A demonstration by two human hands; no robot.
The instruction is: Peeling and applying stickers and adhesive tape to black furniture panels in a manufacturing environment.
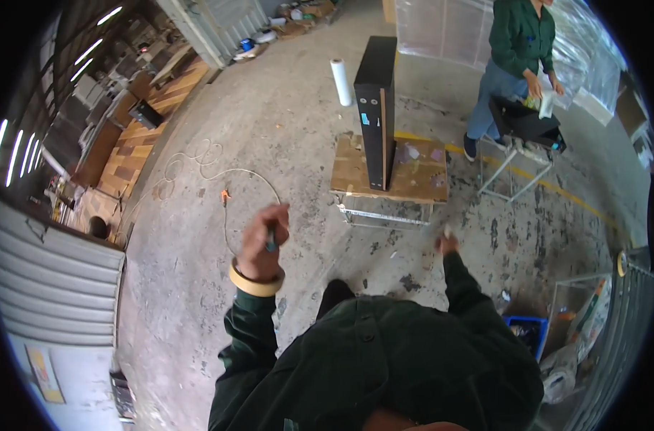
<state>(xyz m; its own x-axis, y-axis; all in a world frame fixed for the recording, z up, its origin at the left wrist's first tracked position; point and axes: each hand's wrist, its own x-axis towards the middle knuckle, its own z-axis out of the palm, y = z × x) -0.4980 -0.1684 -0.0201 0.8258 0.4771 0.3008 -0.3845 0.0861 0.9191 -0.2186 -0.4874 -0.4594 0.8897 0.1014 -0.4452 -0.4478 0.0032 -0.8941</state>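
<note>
My left hand is raised over the floor, its fingers curled round a small dark object whose kind I cannot make out. A roll of pale yellow tape circles my left wrist like a bracelet. Lower and to the right, my right hand hangs at the end of a bent arm, small and blurred, so its fingers do not show clearly. Ahead of both hands a tall black box-like cabinet stands upright on a low cardboard-topped stand. Neither hand touches it.
Behind the cabinet a white roll of wrap stands on the floor. A co-worker handles a black piece on another stand at right. An air hose with an orange fitting lies left. A blue crate sits lower right.
</note>
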